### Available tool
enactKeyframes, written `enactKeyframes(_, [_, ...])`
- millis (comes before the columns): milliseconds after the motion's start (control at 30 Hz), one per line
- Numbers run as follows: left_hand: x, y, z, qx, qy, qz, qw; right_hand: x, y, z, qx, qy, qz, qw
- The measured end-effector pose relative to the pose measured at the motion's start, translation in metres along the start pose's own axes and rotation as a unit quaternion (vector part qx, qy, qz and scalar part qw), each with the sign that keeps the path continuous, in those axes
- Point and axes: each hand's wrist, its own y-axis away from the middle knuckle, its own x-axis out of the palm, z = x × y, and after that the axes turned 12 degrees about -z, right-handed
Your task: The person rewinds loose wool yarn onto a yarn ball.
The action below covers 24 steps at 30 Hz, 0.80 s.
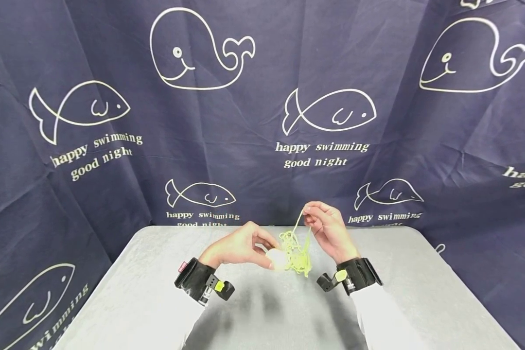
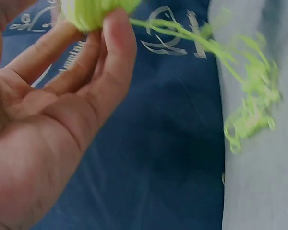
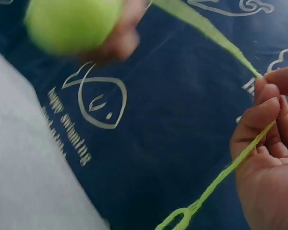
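Observation:
A ball of lime-green yarn is gripped between the thumb and fingers of my left hand, above the grey table. My right hand, raised to its right, pinches a yarn strand between thumb and fingertips. In the right wrist view the strand runs from the pinch up toward the ball, and its other part drops away to a loop at the bottom. A loose, curly tangle of the same yarn hangs between the hands. The left wrist view shows the tangle apart from the ball, joined to it by strands.
The grey table has rounded far corners. Behind it hangs a dark blue curtain printed with white whales, fish and lettering. Each wrist wears a black strap, such as the left wrist strap, with a small camera mount.

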Motion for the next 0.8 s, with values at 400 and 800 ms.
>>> enactKeyframes(400, [0.006, -0.011, -0.017, 0.098, 0.223, -0.191, 0.9508, -0.011, 0.010, -0.041, 0.068, 0.238, 0.042, 0.968])
enactKeyframes(800, [0.006, -0.022, -0.010, 0.055, 0.261, -0.513, 0.8159, -0.001, 0.028, -0.035, 0.008, 0.338, 0.172, 0.925])
